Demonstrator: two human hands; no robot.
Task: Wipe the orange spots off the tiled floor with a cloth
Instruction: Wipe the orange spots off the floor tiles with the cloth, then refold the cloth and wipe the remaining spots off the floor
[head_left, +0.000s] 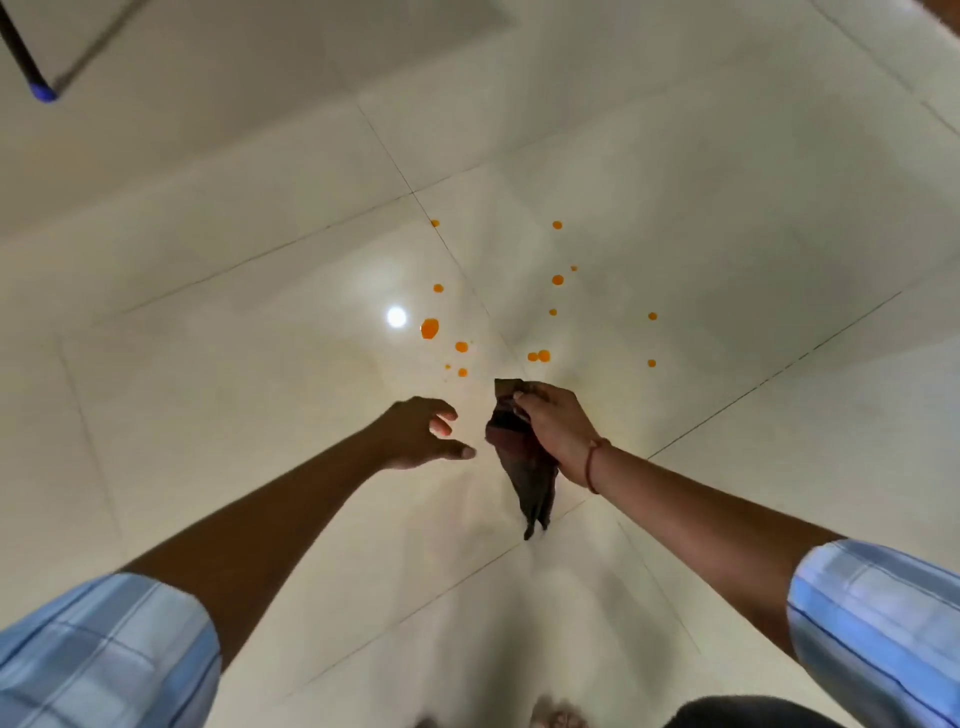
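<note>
Dark cloth (519, 457) pinched in right hand (558, 428), hanging; left hand (421, 434) beside, fingers spread.

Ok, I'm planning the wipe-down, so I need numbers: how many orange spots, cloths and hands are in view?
Orange spots: 14, counting the touching pair as 2; fainter specks may be missed
Dark cloth: 1, gripped by the right hand
Hands: 2, that one and the left hand
Total: 17
</note>
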